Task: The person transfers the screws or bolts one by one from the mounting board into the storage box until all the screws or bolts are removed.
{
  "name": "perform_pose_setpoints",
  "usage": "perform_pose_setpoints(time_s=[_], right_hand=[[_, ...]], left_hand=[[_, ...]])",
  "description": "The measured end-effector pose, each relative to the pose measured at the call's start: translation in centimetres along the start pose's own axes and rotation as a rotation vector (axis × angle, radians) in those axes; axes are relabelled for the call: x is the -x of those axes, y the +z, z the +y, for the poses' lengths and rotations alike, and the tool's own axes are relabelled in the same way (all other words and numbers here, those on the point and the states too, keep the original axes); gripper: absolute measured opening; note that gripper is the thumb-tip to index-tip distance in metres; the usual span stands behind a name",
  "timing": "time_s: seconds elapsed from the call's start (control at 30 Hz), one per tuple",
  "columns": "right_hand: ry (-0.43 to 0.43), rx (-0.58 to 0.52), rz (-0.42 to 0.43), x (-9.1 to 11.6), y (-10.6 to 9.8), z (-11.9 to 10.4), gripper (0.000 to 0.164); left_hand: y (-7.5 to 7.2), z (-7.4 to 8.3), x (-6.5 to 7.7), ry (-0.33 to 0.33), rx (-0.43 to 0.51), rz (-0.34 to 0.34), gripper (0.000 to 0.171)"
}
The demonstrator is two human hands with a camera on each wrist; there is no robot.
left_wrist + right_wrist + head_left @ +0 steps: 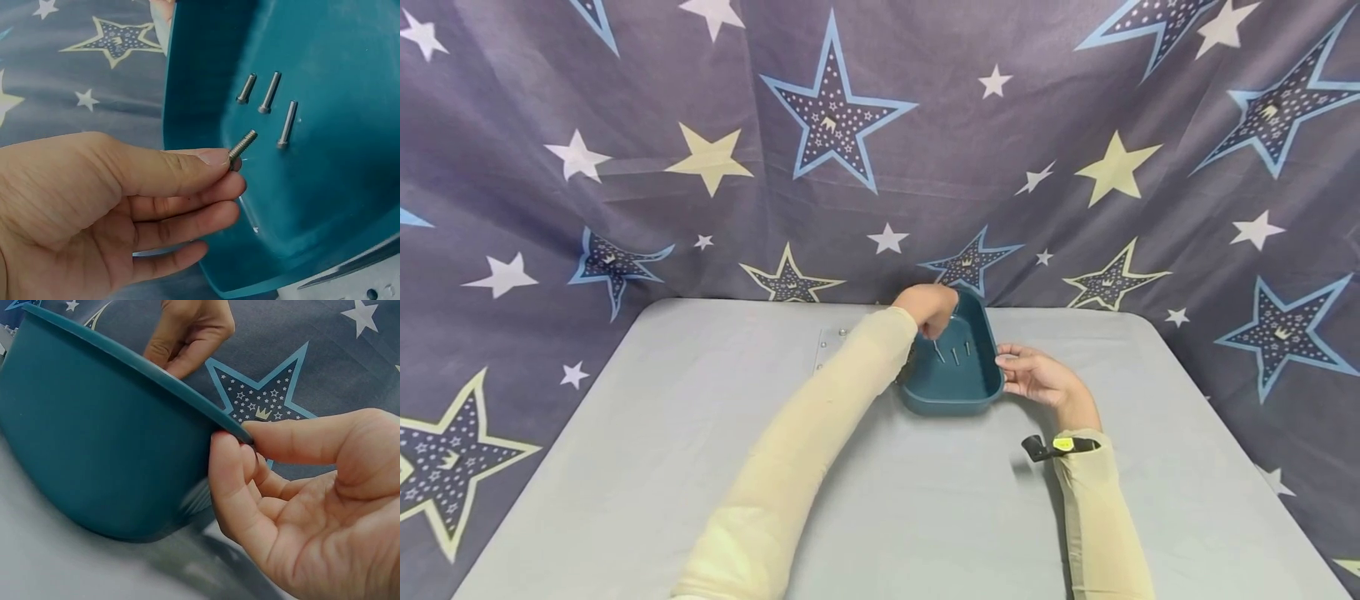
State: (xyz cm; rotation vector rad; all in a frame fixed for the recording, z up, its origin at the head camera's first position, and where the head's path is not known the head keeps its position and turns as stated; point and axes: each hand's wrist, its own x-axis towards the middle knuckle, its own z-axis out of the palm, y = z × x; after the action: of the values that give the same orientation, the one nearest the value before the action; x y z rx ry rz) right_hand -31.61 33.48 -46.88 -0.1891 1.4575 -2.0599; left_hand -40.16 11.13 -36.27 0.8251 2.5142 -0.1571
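Note:
My left hand [125, 200] pinches a short threaded screw [244, 145] between thumb and index finger, over the teal plastic tray [951, 407]. Several more screws lie on the tray's floor; three silver ones, such as this socket-head screw [270, 92], show clearly in the left wrist view. At the tray's right side, my right hand [1037, 375] grips the rim, thumb on the upper edge and curled fingers against the outer wall. From the head view, the held screw is hidden by the left hand [931, 308].
Left of the tray, partly behind the left forearm, lies a plate with holes [826, 343]. The grey-covered table [940, 500] runs back to a star-patterned curtain [887, 208]. A black wrist camera [1037, 448] is strapped over the right sleeve.

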Motion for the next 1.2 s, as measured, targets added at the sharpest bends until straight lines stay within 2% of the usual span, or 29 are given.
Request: perform_pose_setpoints(time_s=[0.2, 0.4, 0.7, 0.97, 1.07, 1.2], right_hand=[[0.002, -0.002, 0.004, 0.0, 0.1, 0.0, 0.020], [-0.001, -0.007, -0.002, 0.1, 0.0, 0.0, 0.020], [-0.008, -0.009, -0.009, 0.1, -0.2, 0.2, 0.021], [-0.010, 0.013, -0.017, 0.0, -0.1, 0.2, 0.020], [-0.011, 0.008, -0.015, -0.1, -0.1, 0.2, 0.021], [-0.012, 0.001, -0.018, -0.1, -0.2, 0.2, 0.021]], left_hand=[[0.5, -0.2, -0.7, -0.014, 0.009, -0.031, 0.021], [1.0, -0.5, -0.8, -0.047, 0.065, 0.000, 0.018], [1.8, -0.5, -1.6, -0.115, 0.143, -0.027, 0.041], [2.2, -0.1, -2.1, -0.189, 0.217, -0.033, 0.027], [2.1, -0.1, -2.0, -0.199, 0.236, -0.040, 0.027], [1.8, 0.1, -2.0, -0.199, 0.215, -0.063, 0.029]])
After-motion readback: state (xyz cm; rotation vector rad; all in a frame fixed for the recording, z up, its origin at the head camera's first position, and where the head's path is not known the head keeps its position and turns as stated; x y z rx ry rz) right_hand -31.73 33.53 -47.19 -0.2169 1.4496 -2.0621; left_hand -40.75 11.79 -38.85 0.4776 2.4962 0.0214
